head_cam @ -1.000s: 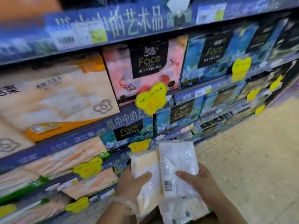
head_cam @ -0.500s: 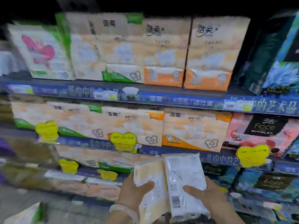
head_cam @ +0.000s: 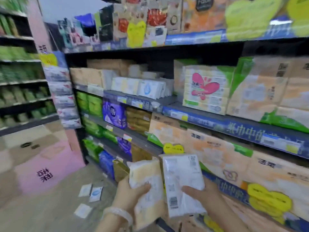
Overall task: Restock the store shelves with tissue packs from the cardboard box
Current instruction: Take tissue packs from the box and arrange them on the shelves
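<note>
My left hand (head_cam: 129,192) grips a cream-and-white tissue pack (head_cam: 147,183) from its left side. My right hand (head_cam: 203,195) grips a white tissue pack (head_cam: 181,180) with a barcode, from its right side. Both packs are held upright, side by side, low in front of the shelves. A shelf (head_cam: 138,97) at chest height carries small white tissue packs (head_cam: 147,88) standing in a row, up and to the left of my hands. The cardboard box is not in view.
Large orange, green and pink-flower tissue bundles (head_cam: 203,88) fill the shelves to the right. Green and purple packs (head_cam: 113,114) sit lower left. Three small packs (head_cam: 95,193) lie on the floor. A pink floor patch (head_cam: 48,163) and another shelving unit (head_cam: 21,91) are to the left.
The view has swung left along the aisle and upward, bringing the shelf with small white packs into sight. Both hands keep the same grip on the two packs.
</note>
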